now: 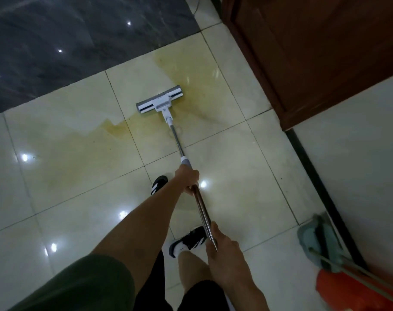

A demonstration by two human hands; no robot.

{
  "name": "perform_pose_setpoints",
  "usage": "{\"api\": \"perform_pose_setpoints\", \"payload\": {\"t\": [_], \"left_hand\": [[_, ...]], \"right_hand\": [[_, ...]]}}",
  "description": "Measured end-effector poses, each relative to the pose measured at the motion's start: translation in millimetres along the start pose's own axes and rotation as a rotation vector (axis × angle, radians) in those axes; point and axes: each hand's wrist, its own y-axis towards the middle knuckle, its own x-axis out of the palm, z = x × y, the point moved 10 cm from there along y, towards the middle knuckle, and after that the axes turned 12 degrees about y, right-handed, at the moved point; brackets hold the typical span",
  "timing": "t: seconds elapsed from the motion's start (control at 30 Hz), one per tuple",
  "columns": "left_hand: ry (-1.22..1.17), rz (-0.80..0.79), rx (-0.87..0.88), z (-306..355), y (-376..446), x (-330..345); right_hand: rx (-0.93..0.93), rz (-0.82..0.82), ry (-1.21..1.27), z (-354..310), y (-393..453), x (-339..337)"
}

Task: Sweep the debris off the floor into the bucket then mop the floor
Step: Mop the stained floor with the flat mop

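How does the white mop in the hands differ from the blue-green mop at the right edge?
The white mop has a narrow grey and white head flat on the stained tiles; the blue-green mop has a broader, soft-looking head by the wall. The left hand and right hand grip the white mop's metal handle; nobody holds the blue-green mop. Both have long handles.

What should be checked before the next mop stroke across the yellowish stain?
1. Left hand grips the mop handle: ok.
2. Right hand holds the handle's upper end: ok.
3. Mop head flat on the tile floor: ok.
4. Head placed on the yellowish stain: ok, at its middle.
5. Stain cleared: not ok, streaks remain to both sides.
6. Shoes off the stain: ok.
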Motion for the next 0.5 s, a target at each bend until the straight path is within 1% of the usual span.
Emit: {"api": "perform_pose_setpoints", "payload": {"t": [0.1, 0.27, 0.37, 0.5], "left_hand": [[-0.022, -0.047, -0.042, -12, -13, 11], [-0.170, -0.010, 0.006, -14, -28, 1], [-0.200, -0.007, 0.012, -8, -29, -9], [-0.216, -0.008, 0.033, 12, -22, -42]], "right_hand": [[-0.037, -0.002, 0.025, 6, -16, 3], [-0.138, 0.000, -0.060, -8, -26, 0], [-0.161, 0.000, -0.109, -21, -24, -4], [-0.168, 0.016, -0.082, -52, -12, -13]]}}
